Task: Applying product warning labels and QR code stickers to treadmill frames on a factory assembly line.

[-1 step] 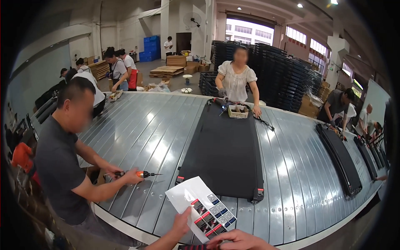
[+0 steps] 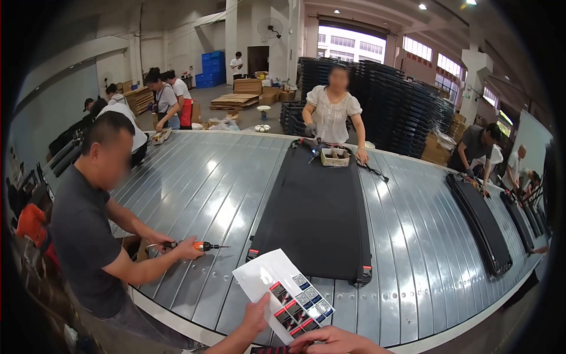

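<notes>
My left hand (image 2: 256, 315) grips the left edge of a white sheet of stickers (image 2: 265, 272), thumb on its face. Black-and-red labels and blue-and-white labels with square codes cover its lower right part; the upper left is bare and glossy. At the bottom corner of the sheet, my right hand (image 2: 330, 340) has its fingers bent and closed against the edge; their tips are partly hidden. Just beyond the sheet lies a long black padded panel (image 2: 315, 218) with red-marked corner pieces, flat on the slatted metal conveyor table (image 2: 194, 177).
On the left a co-worker holds an orange-and-black power screwdriver (image 2: 203, 246), bit toward the panel. Another person stands at the panel's far end by a small parts box (image 2: 335, 157). More black panels (image 2: 480, 227) lie to the right. Tall black stacks (image 2: 377, 100) stand behind.
</notes>
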Demonstrator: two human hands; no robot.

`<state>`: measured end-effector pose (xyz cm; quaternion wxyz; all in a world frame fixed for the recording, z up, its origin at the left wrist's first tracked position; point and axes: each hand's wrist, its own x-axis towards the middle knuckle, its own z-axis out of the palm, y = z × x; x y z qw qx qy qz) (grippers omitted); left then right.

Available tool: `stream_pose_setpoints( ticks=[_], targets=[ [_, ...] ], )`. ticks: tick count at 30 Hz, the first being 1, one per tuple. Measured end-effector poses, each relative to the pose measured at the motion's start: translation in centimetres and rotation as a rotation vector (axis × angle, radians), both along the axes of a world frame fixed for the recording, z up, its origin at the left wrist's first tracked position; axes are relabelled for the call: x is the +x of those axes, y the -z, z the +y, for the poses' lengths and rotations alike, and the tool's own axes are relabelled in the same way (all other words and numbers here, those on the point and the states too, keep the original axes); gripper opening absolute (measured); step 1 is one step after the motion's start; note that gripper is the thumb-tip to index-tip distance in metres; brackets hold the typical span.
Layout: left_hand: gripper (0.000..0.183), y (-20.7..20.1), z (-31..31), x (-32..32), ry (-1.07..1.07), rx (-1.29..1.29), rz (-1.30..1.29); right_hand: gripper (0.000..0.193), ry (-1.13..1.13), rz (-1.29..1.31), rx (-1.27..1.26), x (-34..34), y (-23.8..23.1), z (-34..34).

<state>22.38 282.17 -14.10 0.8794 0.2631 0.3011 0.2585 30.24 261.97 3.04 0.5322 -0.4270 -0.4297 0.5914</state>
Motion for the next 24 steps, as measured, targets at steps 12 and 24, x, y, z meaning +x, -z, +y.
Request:
stream_pose_setpoints(
  ticks=[12,24],
  targets=[
    [0.040,-2.6,-18.9,11.2,0.134,0.228,0.012,0.026,-0.034,-0.189,0.146,11.3,5.9,-19.0],
    [0.039,-5.5,-28.2,20.0,0.230,0.212,-0.026,0.024,1.594,-0.045,0.387,26.6,-1.9,-38.9]
  ],
)
